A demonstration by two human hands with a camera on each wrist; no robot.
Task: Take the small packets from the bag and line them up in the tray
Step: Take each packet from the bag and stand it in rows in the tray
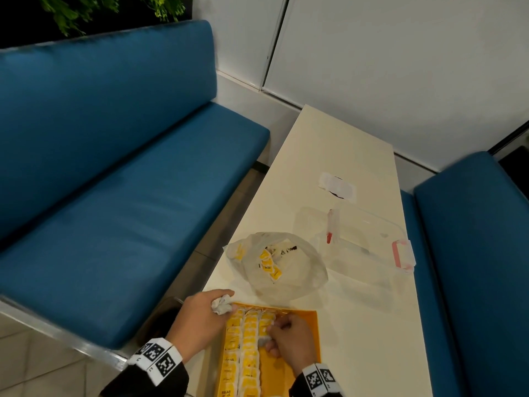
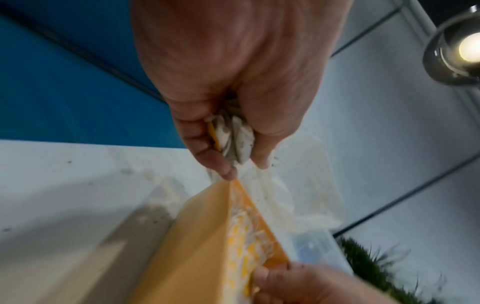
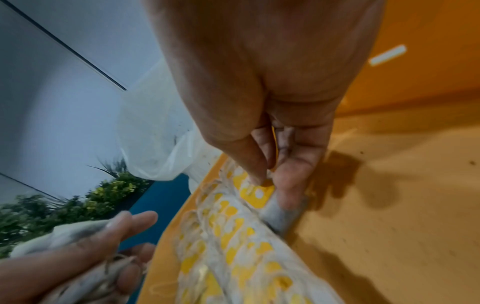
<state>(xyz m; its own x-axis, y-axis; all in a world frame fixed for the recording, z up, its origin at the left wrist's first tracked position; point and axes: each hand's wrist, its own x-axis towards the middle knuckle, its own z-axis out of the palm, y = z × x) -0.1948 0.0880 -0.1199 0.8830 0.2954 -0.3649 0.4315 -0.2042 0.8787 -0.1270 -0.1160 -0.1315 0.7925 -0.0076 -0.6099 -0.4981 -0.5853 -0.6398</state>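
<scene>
An orange tray (image 1: 300, 333) lies at the near table edge with columns of small yellow-and-white packets (image 1: 249, 342) lined up in it. My left hand (image 1: 226, 303) hovers at the tray's far left corner and grips a bunch of white packets (image 2: 233, 139). My right hand (image 1: 272, 330) is over the third column and pinches a packet (image 3: 259, 193) between thumb and fingers, low on the tray floor. The clear plastic bag (image 1: 300, 270) lies just beyond the tray with a few yellow packets (image 1: 270, 263) inside.
A clear lidded box with pink latches (image 1: 372, 239) stands right of the bag. Farther back lies a white paper (image 1: 337, 186). Blue benches flank the narrow cream table (image 1: 357, 325); the tray's right half (image 3: 389, 185) is bare.
</scene>
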